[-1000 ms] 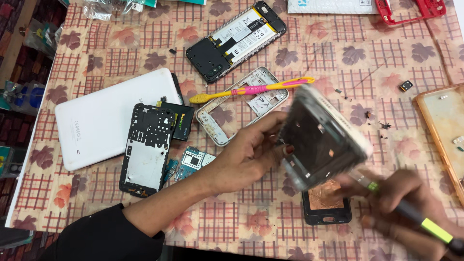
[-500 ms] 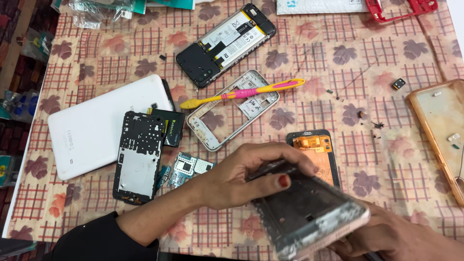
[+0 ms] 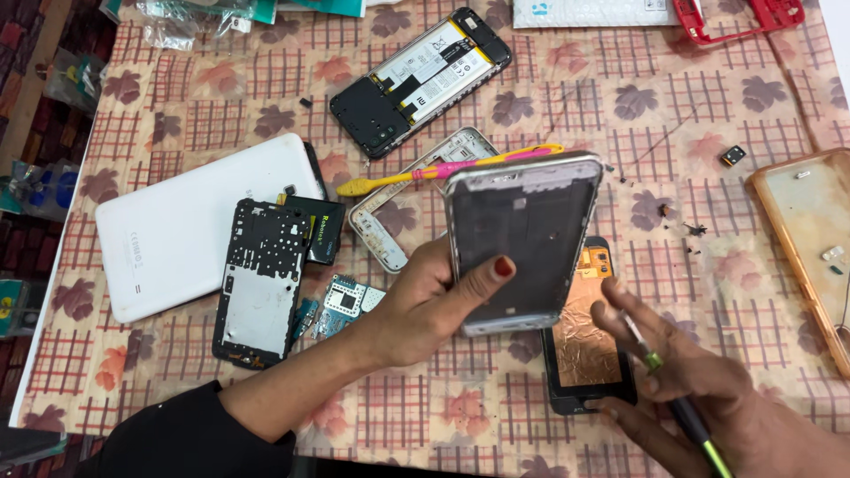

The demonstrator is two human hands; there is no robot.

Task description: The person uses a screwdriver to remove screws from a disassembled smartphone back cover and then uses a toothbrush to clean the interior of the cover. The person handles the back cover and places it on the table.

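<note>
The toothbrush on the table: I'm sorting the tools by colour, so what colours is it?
Yellow with a pink middle; the head view shows the toothbrush best.

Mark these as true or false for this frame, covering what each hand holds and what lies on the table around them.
1. The left hand holds a phone frame up off the table. True.
2. The right hand is empty. False: it holds a thin tool with a green and black handle.
3. A white tablet lies on the table left of the hands. True.
4. The yellow and pink toothbrush lies on the white tablet. False: it lies across a silver phone frame on the patterned cloth.
5. An opened phone showing its battery lies at the far side. True.
</note>
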